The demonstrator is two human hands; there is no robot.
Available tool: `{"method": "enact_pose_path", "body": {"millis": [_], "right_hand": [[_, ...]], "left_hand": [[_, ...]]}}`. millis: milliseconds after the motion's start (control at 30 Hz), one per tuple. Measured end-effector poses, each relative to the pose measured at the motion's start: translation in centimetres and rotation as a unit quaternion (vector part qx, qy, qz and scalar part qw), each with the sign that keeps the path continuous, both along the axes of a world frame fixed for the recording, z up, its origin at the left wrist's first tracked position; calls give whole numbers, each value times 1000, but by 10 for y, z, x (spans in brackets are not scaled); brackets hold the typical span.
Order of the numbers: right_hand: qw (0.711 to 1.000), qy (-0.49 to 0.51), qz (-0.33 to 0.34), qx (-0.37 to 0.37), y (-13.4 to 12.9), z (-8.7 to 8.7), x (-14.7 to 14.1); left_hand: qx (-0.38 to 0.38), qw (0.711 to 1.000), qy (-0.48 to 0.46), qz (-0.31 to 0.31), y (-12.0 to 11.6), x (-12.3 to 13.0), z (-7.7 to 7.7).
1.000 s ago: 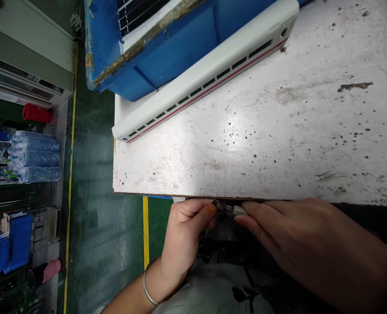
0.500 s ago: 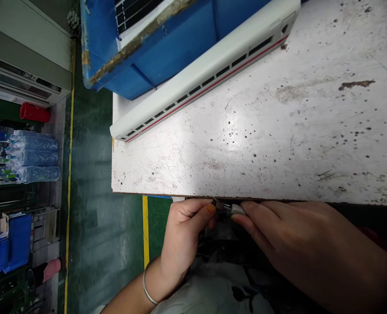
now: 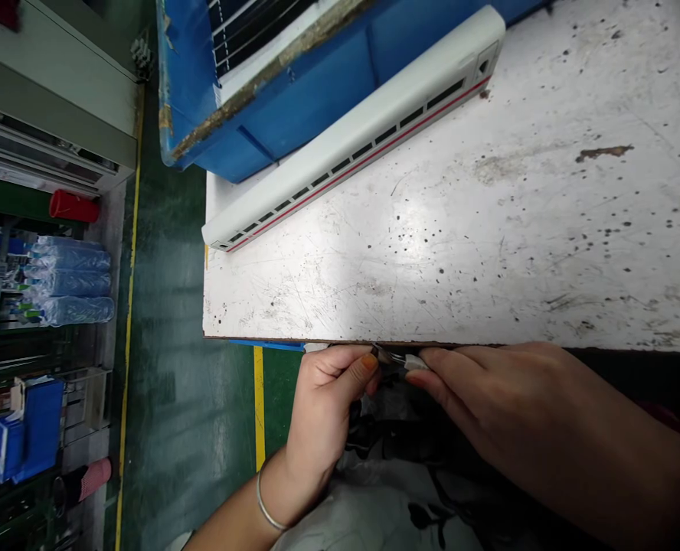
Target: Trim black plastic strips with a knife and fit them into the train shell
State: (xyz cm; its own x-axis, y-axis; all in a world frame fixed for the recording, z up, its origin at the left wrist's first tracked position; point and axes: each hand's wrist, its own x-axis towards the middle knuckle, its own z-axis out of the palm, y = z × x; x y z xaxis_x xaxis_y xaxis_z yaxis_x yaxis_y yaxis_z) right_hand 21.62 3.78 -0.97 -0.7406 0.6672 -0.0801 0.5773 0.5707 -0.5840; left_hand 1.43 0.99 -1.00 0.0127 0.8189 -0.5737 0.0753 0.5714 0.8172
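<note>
Just below the near edge of the white table (image 3: pixel 317 295), both hands meet close together over my lap. My left hand (image 3: pixel 329 398) is closed, thumb and forefinger pinching a small dark piece too small to name. My right hand (image 3: pixel 489 405) is closed on a thin metal tool (image 3: pixel 413 361) with a pale, wrapped-looking grip. Its shiny tip points left and reaches the left fingertips. A white model train car body (image 3: pixel 351 145) with dark windows and a red stripe lies slantwise on the table, apart from both hands.
Behind the train body stands a worn blue bin (image 3: pixel 294 115) holding a wire rack. To the left, a green floor (image 3: pixel 173 344) has yellow lines. Beyond it are wrapped bottles (image 3: pixel 73 279), a red bucket (image 3: pixel 73 205) and blue boxes (image 3: pixel 35 428) by shelving.
The view has shifted slightly, so the train body and bin sit a little differently in the picture. Both hands keep their pinch, with hardly any movement between them.
</note>
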Motion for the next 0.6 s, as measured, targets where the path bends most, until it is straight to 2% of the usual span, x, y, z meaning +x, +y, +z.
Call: {"method": "enact_pose_path", "body": {"millis": [167,400,500,600], "right_hand": [[1000,8,3,14,-2,-1,-3],[998,-37,-21,42,-7,1,-5],[999,-6,-39,37,-7,0,-5],[995,50,-83,10,-5,-4,-3]], "left_hand": [[-3,1000,-4,3,0,-1,0],[-3,1000,-9,8,0,0,-2],[-7,999,-44,21,1,0,0],[-33,994,-106,26,3,-1,10]]}}
